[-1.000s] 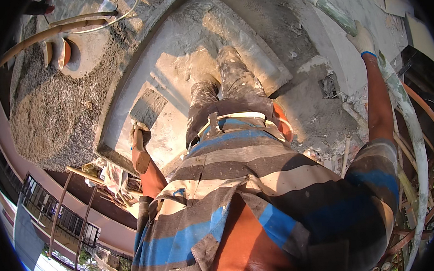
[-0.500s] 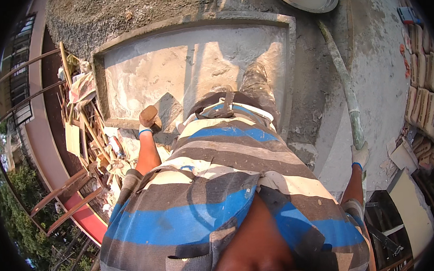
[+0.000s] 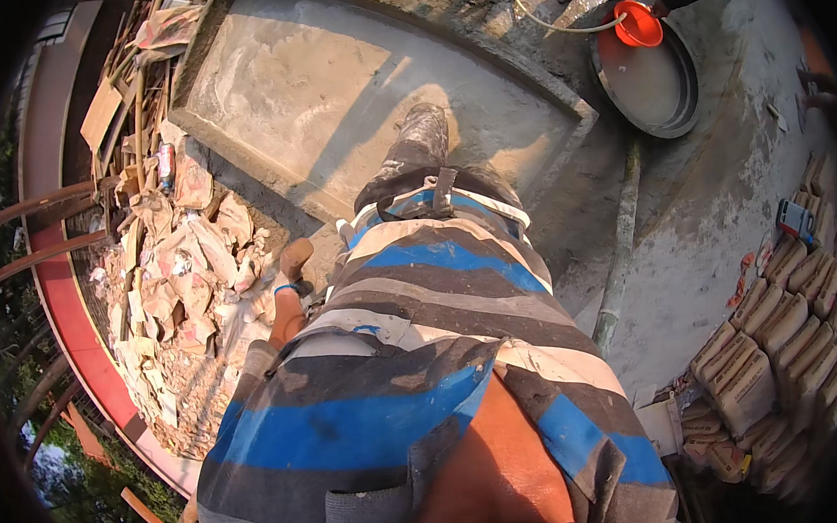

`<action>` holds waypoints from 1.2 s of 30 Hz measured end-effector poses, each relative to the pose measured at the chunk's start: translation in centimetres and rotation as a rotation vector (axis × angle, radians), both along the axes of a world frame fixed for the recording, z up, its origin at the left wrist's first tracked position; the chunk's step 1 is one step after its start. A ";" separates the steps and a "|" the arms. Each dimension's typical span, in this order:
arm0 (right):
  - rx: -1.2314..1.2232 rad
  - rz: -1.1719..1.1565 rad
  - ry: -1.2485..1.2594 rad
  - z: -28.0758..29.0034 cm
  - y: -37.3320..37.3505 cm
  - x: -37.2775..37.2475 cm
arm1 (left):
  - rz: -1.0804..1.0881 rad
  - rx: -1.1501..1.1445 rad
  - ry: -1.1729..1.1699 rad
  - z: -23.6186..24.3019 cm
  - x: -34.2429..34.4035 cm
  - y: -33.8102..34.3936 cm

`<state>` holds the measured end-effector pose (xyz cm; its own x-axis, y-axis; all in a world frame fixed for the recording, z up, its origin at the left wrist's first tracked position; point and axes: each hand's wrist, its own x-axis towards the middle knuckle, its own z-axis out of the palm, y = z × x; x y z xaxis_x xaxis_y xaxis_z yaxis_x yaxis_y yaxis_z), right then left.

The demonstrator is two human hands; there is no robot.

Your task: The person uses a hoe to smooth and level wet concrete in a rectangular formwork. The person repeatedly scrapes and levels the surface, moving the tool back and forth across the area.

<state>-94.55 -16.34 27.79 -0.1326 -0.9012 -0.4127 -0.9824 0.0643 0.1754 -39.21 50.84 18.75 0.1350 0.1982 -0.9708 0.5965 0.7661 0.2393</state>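
My left hand is beside my left hip, over the ground next to a rubble heap. It looks brown and bunched, with a blue band at the wrist. Its separate fingers do not show, and I cannot make out anything in it. My right hand is out of sight. A long, grey-smeared pole runs from the round tub down to my right side, where my striped shirt hides its near end. Before me, my muddy trouser leg stands in a shallow concrete-rimmed basin with wet grey mortar.
At the upper right, another person's hand holds an orange-red bucket over a dark round tub of murky water. A pale hose reaches it. Paper bags are stacked right; rubble and torn bags lie left.
My view has turned to the right, bringing the tub, bucket and bags further in. My right hand, earlier gripping the pole in a pale glove, has gone out of sight.
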 end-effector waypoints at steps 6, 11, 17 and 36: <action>0.053 -0.004 0.038 -1.5 -1.1 -2.1 | 0.101 -0.020 0.043 0.3 -6.1 -2.1; 0.110 -0.043 0.080 -2.6 -1.2 -3.2 | 0.016 -0.029 -0.041 0.2 -1.7 -3.4; 0.099 -0.073 0.085 -0.2 -1.4 0.1 | -0.144 -0.087 -0.239 -0.1 8.1 -5.0; 0.227 0.290 -0.118 -7.5 -28.7 12.5 | 0.000 -0.128 -0.457 2.8 11.9 -9.8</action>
<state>-82.07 -45.07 20.27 0.1751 -0.7781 -0.6033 -0.9683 -0.2469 0.0374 -27.32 41.00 21.53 0.5543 0.0812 -0.8283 0.4517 0.8066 0.3813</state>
